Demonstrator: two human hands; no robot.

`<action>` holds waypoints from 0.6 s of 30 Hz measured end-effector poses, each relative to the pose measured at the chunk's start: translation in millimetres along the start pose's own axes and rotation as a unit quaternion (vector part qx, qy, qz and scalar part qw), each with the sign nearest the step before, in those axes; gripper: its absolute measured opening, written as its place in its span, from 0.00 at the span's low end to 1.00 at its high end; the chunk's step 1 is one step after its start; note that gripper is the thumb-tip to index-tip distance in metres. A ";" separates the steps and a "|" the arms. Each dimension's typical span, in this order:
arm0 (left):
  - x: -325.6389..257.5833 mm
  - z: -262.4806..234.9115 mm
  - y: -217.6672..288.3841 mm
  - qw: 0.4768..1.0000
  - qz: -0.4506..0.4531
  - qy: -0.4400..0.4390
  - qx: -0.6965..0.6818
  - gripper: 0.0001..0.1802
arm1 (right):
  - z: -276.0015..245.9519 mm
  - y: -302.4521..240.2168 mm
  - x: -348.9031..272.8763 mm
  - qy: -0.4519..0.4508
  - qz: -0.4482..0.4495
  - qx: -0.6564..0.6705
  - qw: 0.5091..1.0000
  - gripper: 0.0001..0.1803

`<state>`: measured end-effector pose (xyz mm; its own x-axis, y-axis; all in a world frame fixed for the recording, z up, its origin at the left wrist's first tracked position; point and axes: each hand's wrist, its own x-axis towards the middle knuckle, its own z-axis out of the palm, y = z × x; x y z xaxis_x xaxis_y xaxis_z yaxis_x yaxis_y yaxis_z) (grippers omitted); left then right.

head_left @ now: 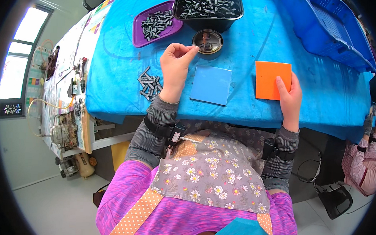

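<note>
We pinch a small dark part (198, 47) in our left hand (175, 64), just at seven o'clock of the round tin (208, 41). Our right hand (290, 96) lies flat, fingers together, on the orange pad (272, 79).

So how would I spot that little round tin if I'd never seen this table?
Start at the blue-covered table and find the black tub of small parts at its far edge. Just in front of it sits the round tin, by the left hand. It is the only round, shiny metal container there.
</note>
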<state>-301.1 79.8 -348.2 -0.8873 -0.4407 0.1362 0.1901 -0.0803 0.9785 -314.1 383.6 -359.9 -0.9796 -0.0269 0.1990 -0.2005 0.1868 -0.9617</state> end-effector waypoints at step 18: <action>-43.5 -2.9 9.4 0.995 0.043 -0.049 0.072 0.10 | 2.3 -0.8 -2.4 0.013 -0.004 -0.006 1.000 0.18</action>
<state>-259.5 95.6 -345.4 -0.9081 -0.3509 0.2283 0.2113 0.0866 0.9736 -311.6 381.3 -360.1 -0.9773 -0.0036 0.2118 -0.2083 0.1979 -0.9578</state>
